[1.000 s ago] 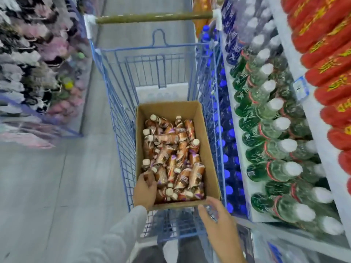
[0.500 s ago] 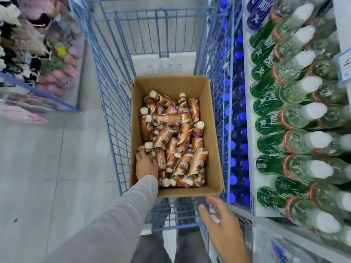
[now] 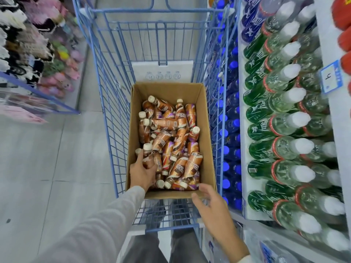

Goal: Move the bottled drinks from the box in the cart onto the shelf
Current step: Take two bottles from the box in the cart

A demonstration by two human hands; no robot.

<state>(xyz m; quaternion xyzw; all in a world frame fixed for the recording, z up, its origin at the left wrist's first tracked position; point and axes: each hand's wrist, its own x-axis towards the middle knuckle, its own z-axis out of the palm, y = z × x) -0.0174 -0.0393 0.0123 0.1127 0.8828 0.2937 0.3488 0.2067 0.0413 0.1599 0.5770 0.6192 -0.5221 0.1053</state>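
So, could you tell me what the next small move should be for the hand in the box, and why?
Probably lift the left hand straight up with the bottle it grips, clear of the cardboard box, before swinging right to the shelf. That bottle sits by the box's left wall among loose bottles, and the right hand hovers open at the near edge.

Green-labelled bottles (image 3: 283, 122) lie beside blue-capped bottles (image 3: 235, 121).
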